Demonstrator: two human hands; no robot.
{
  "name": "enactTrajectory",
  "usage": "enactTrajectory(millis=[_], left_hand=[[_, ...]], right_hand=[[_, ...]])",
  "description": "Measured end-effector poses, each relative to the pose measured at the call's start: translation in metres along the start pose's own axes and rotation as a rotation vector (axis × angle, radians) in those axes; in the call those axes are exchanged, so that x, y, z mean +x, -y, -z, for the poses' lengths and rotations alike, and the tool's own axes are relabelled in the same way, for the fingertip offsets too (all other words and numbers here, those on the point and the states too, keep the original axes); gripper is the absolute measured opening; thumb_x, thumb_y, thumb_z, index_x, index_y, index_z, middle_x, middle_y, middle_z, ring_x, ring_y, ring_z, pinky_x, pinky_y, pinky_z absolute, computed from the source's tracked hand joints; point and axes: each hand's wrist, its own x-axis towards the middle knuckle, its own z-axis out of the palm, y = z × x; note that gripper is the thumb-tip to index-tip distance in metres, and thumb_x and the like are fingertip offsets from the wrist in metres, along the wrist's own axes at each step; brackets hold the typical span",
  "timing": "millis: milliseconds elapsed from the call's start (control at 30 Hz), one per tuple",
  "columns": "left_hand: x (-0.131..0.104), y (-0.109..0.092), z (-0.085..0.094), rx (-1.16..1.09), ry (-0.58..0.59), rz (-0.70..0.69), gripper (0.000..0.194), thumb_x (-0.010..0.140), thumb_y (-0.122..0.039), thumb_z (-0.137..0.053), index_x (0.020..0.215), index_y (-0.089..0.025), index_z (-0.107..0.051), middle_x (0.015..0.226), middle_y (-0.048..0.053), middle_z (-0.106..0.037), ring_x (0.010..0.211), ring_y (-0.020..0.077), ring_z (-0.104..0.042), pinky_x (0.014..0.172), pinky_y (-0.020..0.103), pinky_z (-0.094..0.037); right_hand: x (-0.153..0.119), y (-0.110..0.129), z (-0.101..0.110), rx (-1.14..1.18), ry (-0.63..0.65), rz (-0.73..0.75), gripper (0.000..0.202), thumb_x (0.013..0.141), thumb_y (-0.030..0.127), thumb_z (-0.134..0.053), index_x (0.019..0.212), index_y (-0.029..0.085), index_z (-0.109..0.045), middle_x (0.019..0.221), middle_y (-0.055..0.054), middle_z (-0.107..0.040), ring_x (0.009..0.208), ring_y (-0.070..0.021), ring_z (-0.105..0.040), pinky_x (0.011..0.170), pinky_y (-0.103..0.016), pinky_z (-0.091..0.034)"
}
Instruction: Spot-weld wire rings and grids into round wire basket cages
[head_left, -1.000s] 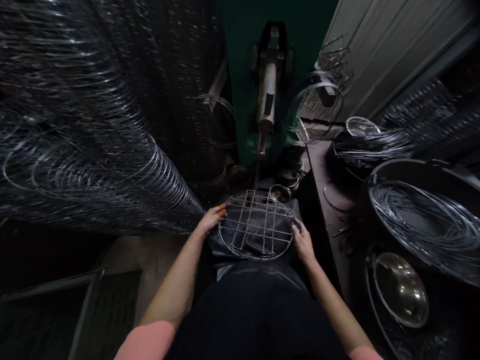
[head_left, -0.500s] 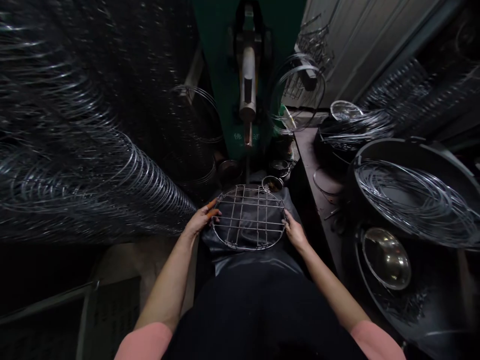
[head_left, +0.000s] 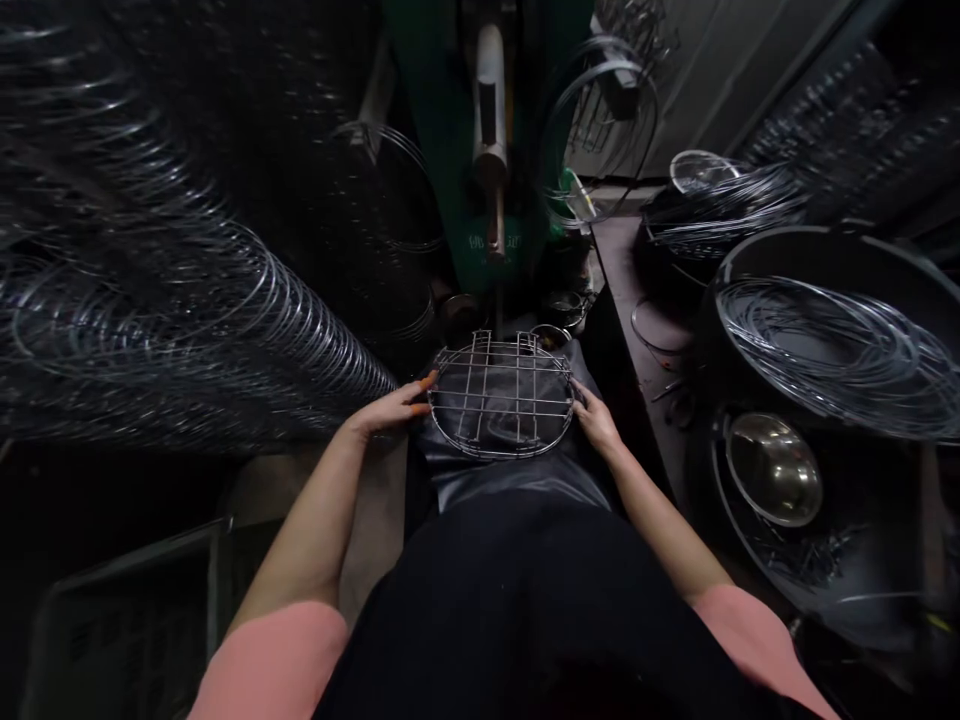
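A round wire rack (head_left: 502,397) with crossed bars lies level above the dark cover over my lap. My left hand (head_left: 397,405), with orange coverings on its fingertips, grips the rack's left rim. At the right rim, my right hand (head_left: 595,415) has its fingers closed round the wire. Beyond the rack, the copper-coloured tip (head_left: 495,235) of a green machine (head_left: 420,110) points down, apart from the wires.
Tall stacks of wire rings (head_left: 285,300) fill the left side. On the right are a bench (head_left: 626,270), a large pan of wire rings (head_left: 832,350) and a shiny metal bowl (head_left: 776,470). Small bowls stand behind the rack. A crate (head_left: 135,610) is at lower left.
The view has tilted down, so the rack, hands and surroundings appear higher. My left wrist has swung outward; both hands are still on the rack.
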Motion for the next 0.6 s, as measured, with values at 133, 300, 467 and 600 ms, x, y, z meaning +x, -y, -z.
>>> enactTrajectory(millis=[133, 300, 467, 600], left_hand=[[-0.006, -0.010, 0.004, 0.296, 0.132, 0.006, 0.114, 0.054, -0.063, -0.072, 0.145, -0.017, -0.020, 0.154, 0.015, -0.005, 0.141, 0.0308, -0.004, 0.113, 0.045, -0.013], [-0.002, -0.019, -0.025, 0.441, 0.003, 0.087, 0.133, 0.048, -0.066, -0.074, 0.146, -0.014, -0.002, 0.152, 0.023, -0.002, 0.140, 0.0361, -0.001, 0.110, 0.055, -0.012], [-0.007, -0.018, -0.037, 0.421, -0.008, 0.119, 0.130, 0.054, -0.064, -0.073, 0.146, -0.019, 0.008, 0.153, 0.021, 0.000, 0.140, 0.0368, 0.001, 0.107, 0.062, -0.010], [-0.007, -0.018, -0.039, 0.425, -0.011, 0.133, 0.129, 0.055, -0.059, -0.075, 0.145, -0.021, 0.009, 0.153, 0.020, -0.001, 0.140, 0.0372, 0.001, 0.107, 0.063, -0.006]], right_hand=[[0.002, -0.004, -0.002, 0.014, -0.003, 0.011, 0.050, 0.078, 0.027, -0.060, 0.127, 0.019, -0.056, 0.127, -0.006, -0.058, 0.122, -0.0221, -0.049, 0.108, -0.039, -0.032], [0.002, -0.006, -0.001, 0.028, -0.009, 0.000, 0.051, 0.077, 0.030, -0.060, 0.126, 0.017, -0.056, 0.126, -0.008, -0.058, 0.120, -0.0230, -0.051, 0.106, -0.040, -0.034], [0.000, -0.004, -0.001, 0.005, -0.020, 0.006, 0.051, 0.077, 0.030, -0.060, 0.126, 0.018, -0.056, 0.124, -0.007, -0.060, 0.118, -0.0228, -0.052, 0.105, -0.039, -0.035], [0.000, -0.004, -0.002, -0.014, -0.022, 0.002, 0.050, 0.078, 0.028, -0.059, 0.127, 0.017, -0.056, 0.123, -0.007, -0.060, 0.119, -0.0230, -0.052, 0.106, -0.038, -0.035]])
